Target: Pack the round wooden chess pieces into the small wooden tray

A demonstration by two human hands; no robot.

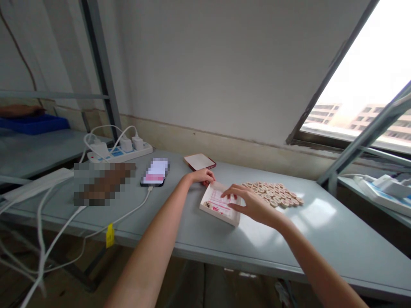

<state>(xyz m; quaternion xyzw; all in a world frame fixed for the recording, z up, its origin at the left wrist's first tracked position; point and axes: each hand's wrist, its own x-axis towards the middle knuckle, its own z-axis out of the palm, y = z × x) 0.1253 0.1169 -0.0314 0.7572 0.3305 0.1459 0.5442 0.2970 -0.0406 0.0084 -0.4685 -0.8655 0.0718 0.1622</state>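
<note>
A shallow white box [214, 209] with red print inside lies on the grey table [180, 231]. My left hand [203, 176] grips the box's far corner, fingers curled over its rim. My right hand [248, 203] rests over the box's right side with the fingers spread and reaching into it; I see nothing held in them. Just right of the box lies a flat heap of several round wooden discs [275, 194]. One or two small pieces sit inside the box near its front left corner.
A red-edged lid or case [199, 161] lies behind the box. A phone [155, 173] on a white cable, a power strip [120, 151] with chargers and loose white cables sit at the left. A window [362, 85] and a metal frame stand at the right.
</note>
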